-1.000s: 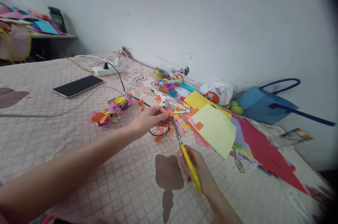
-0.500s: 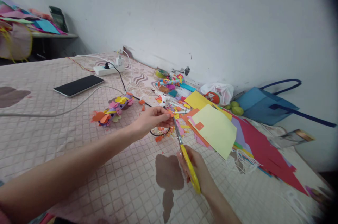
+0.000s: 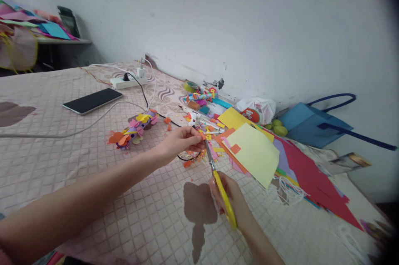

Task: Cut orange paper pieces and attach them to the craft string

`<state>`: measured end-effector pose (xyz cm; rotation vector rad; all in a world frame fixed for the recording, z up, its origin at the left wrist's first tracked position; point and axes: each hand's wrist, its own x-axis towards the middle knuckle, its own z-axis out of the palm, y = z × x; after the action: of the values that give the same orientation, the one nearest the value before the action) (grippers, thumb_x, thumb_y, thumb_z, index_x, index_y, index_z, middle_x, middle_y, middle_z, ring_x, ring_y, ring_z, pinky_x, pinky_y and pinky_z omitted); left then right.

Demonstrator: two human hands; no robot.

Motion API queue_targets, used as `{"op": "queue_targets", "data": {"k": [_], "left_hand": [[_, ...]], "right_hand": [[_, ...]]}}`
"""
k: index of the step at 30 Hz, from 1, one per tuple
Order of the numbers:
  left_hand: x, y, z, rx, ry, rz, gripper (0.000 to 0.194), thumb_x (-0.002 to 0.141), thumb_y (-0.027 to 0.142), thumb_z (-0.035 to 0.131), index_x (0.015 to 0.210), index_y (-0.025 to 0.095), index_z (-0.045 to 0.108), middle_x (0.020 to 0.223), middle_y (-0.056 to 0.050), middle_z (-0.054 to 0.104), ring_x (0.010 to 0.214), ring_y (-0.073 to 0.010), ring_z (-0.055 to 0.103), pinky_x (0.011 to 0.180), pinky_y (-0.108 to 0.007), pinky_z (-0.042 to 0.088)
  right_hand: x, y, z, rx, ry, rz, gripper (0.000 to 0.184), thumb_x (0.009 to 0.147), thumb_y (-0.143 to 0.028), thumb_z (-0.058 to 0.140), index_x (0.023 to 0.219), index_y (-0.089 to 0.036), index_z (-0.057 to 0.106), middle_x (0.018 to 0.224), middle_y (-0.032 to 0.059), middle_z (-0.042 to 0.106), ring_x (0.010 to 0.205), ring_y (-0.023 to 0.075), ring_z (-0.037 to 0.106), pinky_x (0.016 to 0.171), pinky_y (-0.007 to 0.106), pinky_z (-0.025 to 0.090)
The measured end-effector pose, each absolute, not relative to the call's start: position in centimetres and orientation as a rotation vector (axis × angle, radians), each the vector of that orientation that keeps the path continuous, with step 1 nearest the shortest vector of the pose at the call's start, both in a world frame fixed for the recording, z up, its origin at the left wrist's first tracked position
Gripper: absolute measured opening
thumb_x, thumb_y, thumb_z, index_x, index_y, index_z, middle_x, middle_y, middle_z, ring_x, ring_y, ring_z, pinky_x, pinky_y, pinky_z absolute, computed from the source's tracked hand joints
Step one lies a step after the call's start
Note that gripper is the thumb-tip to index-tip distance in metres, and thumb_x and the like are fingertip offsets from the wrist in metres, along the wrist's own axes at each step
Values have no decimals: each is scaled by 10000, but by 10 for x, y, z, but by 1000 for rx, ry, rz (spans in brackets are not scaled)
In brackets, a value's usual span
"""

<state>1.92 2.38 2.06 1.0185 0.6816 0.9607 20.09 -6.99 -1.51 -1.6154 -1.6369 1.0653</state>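
Between thumb and fingers, my left hand (image 3: pixel 183 139) pinches a small piece of orange paper (image 3: pixel 203 135). My right hand (image 3: pixel 229 194) is closed round the yellow handles of a pair of scissors (image 3: pixel 225 198). Their blades point up at the orange paper, right by my left fingertips; whether they touch it I cannot tell. Paper scraps (image 3: pixel 215 150) in several colours lie under and beyond my hands. Left of my left hand rests a purple roll covered with paper flowers (image 3: pixel 134 130).
Coloured paper sheets (image 3: pixel 254 152) and white string (image 3: pixel 289 190) lie on the right. A glue gun (image 3: pixel 192 120) is beyond my left hand, its black cord near the scraps. A phone (image 3: pixel 93 101) and a power strip (image 3: pixel 129 82) sit left. By the wall stands a blue bag (image 3: pixel 314 123).
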Motion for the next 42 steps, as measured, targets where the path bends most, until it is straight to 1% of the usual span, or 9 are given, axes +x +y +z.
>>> {"op": "queue_targets", "data": {"k": [6, 14, 21, 29, 34, 38, 42], "left_hand": [[19, 25, 20, 1011, 676, 952, 172, 750, 212, 672, 739, 110, 533, 725, -60, 679, 680, -107, 641, 675, -224, 497], [19, 24, 21, 1002, 682, 951, 194, 732, 222, 691, 737, 112, 532, 726, -58, 682, 679, -112, 645, 695, -242, 499], [18, 27, 21, 1002, 669, 954, 136, 763, 174, 652, 741, 105, 537, 732, -70, 691, 672, -102, 647, 663, -214, 500], [17, 26, 22, 995, 671, 952, 171, 745, 214, 678, 738, 109, 543, 735, -64, 689, 673, -106, 648, 660, -218, 498], [16, 28, 22, 999, 675, 948, 156, 753, 201, 669, 733, 106, 547, 729, -69, 691, 675, -105, 650, 677, -221, 503], [14, 31, 20, 1032, 658, 928, 159, 743, 205, 678, 732, 107, 554, 744, -67, 692, 694, -114, 658, 689, -226, 508], [11, 34, 17, 1063, 622, 903, 177, 733, 227, 691, 732, 108, 560, 767, -65, 693, 720, -121, 664, 704, -232, 510]], "right_hand": [[200, -70, -16, -1621, -1617, 1067, 381, 757, -545, 561, 651, -205, 426, 440, -76, 387, 376, 75, 367, 370, 194, 297], [202, -69, -15, -1628, -1643, 1060, 334, 786, -473, 554, 650, -206, 408, 462, -85, 360, 357, 60, 336, 376, 195, 291], [203, -69, -18, -1638, -1662, 1031, 314, 805, -454, 531, 660, -206, 406, 470, -81, 372, 358, 63, 342, 377, 197, 290], [202, -70, -15, -1647, -1668, 1018, 305, 806, -445, 528, 663, -206, 403, 471, -83, 368, 355, 61, 335, 372, 195, 292], [202, -69, -16, -1640, -1662, 1022, 304, 802, -450, 530, 664, -205, 415, 470, -81, 374, 359, 66, 335, 372, 198, 299], [204, -68, -20, -1650, -1694, 952, 317, 775, -456, 560, 653, -202, 416, 495, -80, 361, 373, 62, 331, 370, 196, 293], [204, -68, -21, -1653, -1734, 896, 283, 795, -430, 515, 660, -194, 436, 519, -73, 359, 385, 61, 331, 372, 194, 292]]}}
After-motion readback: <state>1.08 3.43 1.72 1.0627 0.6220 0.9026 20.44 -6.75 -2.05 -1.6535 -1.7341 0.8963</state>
